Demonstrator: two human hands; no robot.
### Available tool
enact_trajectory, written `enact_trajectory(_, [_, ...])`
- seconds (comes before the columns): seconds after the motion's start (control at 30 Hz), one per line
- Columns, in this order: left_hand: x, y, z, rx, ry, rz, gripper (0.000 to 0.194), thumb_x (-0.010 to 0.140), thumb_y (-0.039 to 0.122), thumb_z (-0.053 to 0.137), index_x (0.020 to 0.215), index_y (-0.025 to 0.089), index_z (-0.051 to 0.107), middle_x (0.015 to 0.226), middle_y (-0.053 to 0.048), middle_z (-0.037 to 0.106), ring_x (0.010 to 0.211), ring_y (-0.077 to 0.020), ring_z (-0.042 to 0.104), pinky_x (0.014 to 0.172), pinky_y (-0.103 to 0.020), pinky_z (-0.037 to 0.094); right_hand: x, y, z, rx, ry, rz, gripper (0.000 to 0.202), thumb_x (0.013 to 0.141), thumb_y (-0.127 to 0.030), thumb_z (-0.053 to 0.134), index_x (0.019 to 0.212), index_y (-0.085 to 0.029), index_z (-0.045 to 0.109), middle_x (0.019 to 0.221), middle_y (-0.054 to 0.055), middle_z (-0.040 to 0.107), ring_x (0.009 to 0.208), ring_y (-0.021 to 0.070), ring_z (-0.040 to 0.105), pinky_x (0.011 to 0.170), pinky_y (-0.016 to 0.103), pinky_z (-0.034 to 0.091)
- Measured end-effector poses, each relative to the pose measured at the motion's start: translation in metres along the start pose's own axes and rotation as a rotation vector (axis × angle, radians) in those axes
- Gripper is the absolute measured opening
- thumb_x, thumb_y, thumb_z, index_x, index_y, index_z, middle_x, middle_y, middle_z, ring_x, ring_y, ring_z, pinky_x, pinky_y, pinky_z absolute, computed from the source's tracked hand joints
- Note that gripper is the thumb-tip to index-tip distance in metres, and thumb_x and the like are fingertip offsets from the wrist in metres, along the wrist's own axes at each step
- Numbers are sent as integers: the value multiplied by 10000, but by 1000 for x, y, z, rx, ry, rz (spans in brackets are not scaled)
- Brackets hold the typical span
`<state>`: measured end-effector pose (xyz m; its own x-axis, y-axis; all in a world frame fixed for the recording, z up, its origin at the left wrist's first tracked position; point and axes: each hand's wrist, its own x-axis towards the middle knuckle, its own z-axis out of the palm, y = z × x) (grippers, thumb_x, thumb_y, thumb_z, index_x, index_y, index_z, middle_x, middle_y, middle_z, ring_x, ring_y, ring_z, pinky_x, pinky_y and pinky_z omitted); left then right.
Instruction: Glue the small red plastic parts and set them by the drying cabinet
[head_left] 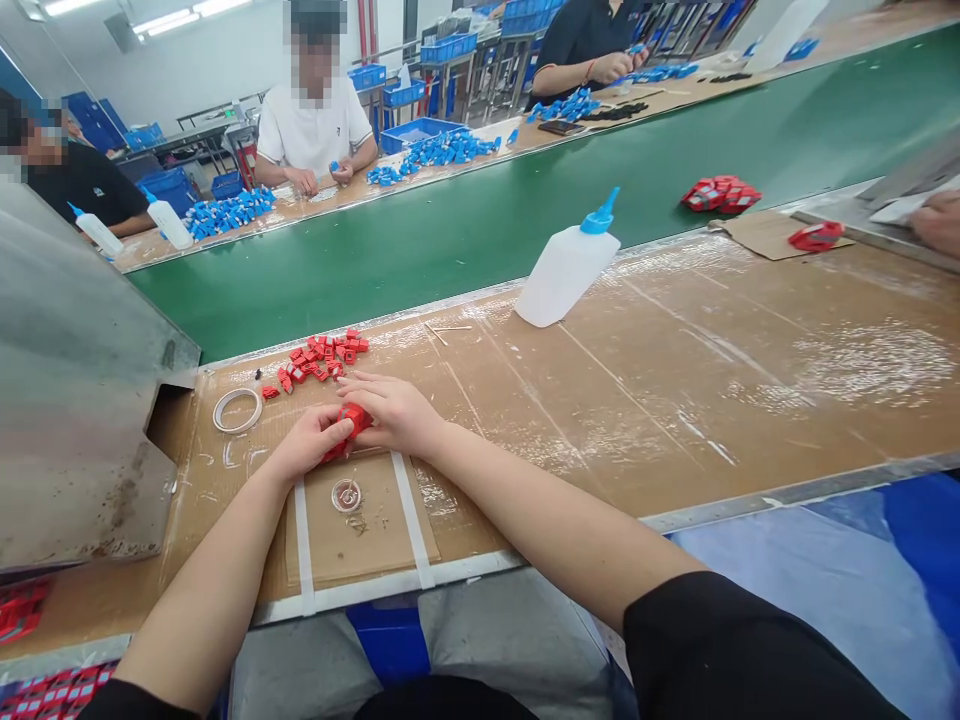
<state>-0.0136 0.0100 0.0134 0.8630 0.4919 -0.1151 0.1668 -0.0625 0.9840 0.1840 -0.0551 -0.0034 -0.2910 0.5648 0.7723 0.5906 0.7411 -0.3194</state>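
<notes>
A red plastic piece (pixel 355 420) sits between my two hands above the near part of the work surface. My left hand (pixel 315 440) grips it from the left, thumb laid over its top. From the right, my right hand (pixel 397 412) has its fingers closed about the same piece, and those fingers hide part of it. Just beyond my hands lies a loose pile of small red plastic parts (pixel 322 355). A roll of tape (pixel 238 411) lies to their left. Below my hands, a small clear round dish (pixel 346 495) rests on a cardboard sheet (pixel 375 550) taped at both sides.
A white squeeze bottle (pixel 568 270) with a blue tip stands tilted-looking near the green conveyor belt (pixel 450 235). Cotton swabs (pixel 442 333) lie nearby. A metal housing (pixel 82 390) bounds the left. Red pieces (pixel 721 194) sit on the belt. People work with blue parts (pixel 450 148) across it.
</notes>
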Motion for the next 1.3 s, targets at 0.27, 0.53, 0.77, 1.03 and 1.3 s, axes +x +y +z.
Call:
enact_trajectory(0.27, [-1, -2, 2, 115, 157, 28, 636, 881, 753, 556, 851, 120, 604, 715, -31, 582, 621, -126, 502, 606, -235, 384, 6, -9, -5, -292, -111, 212, 319, 859, -357, 855, 982, -162, 635, 1004, 100, 662, 901, 282, 631, 743, 347, 493])
enact_trajectory(0.53, [-3, 3, -1, 392, 214, 255, 878, 801, 679, 720, 1503, 201, 498, 1442, -114, 563, 1252, -310, 567, 1067, -357, 438, 7, -14, 1, -174, -110, 348, 506, 1032, -556, 687, 751, -157, 554, 761, 30, 573, 654, 178, 515, 598, 273, 303])
enact_trajectory(0.77, [0, -2, 1, 325, 193, 135, 833, 795, 570, 772, 1477, 153, 537, 1308, -77, 662, 1164, -318, 621, 1043, -386, 480, 1, -11, 7, -67, -162, 355, 481, 922, -426, 870, 722, -158, 524, 737, 11, 562, 640, 170, 505, 581, 257, 278])
enact_trajectory(1.03, [-3, -4, 2, 350, 225, 270, 956, 741, 602, 825, 1537, 226, 454, 1425, -113, 574, 1207, -301, 593, 1044, -365, 462, 0, -6, 3, -7, -26, 164, 376, 1059, -509, 663, 944, -152, 632, 921, 82, 647, 795, 237, 614, 668, 313, 444])
enact_trajectory(1.3, [-4, -12, -16, 124, 368, 410, 836, 875, 788, 521, 1443, 174, 516, 1305, -144, 573, 740, -115, 540, 725, -258, 464, 0, -10, -18, -118, 62, -29, 327, 1132, -418, 522, 1368, -199, 578, 1271, 109, 624, 1133, 257, 612, 912, 386, 508])
